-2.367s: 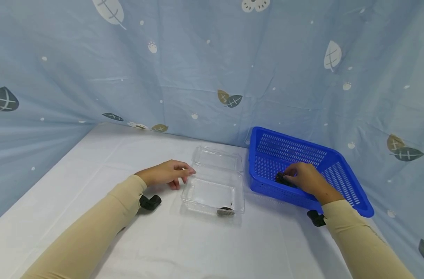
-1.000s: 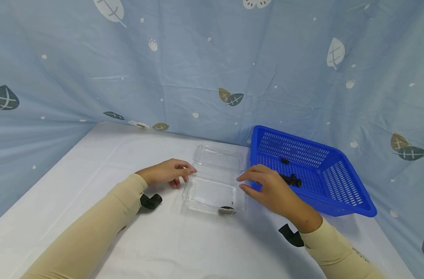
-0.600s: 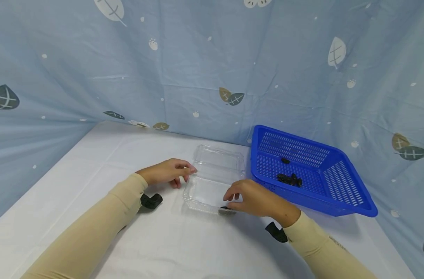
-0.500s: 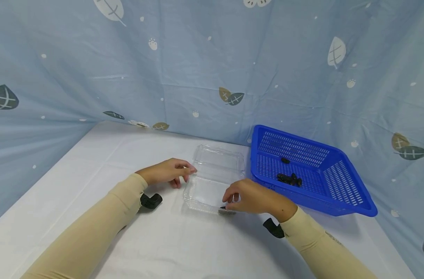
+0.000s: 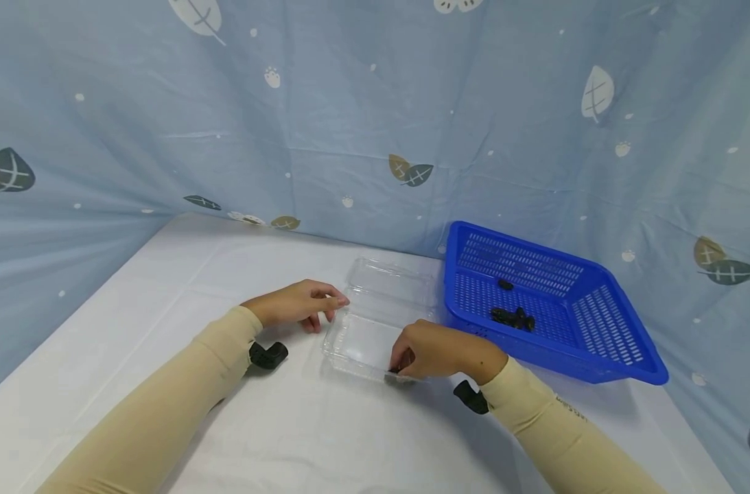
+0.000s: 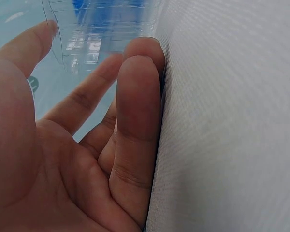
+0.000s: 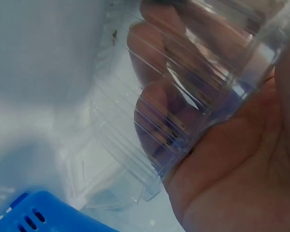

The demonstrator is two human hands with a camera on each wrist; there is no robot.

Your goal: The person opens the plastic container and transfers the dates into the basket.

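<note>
My right hand [image 5: 433, 350] reaches into the near half of an opened clear plastic clamshell box [image 5: 362, 341]. Its curled fingers and thumb close at a dark oval piece [image 5: 394, 377] by the front wall, mostly hidden beneath them. Through the box's ribbed clear wall [image 7: 130, 135], the right wrist view shows those bent fingers. Beside the box's left edge is my left hand [image 5: 300, 304], fingers loosely bent, fingertips at or touching the plastic. In the left wrist view, that hand [image 6: 82, 140] holds nothing and rests along the white cloth.
A blue perforated basket [image 5: 547, 257] stands right of the box, with several small dark pieces [image 5: 513, 319] and one apart [image 5: 505, 284]. The box's lid half [image 5: 390, 278] lies flipped back. A blue patterned curtain [image 5: 325, 103] hangs behind the white-covered table [image 5: 300, 432].
My right hand has left the basket, its fingers spread on the way, and moved left and down into the box, closing at the dark piece. The box has shifted slightly; my left hand stays put.
</note>
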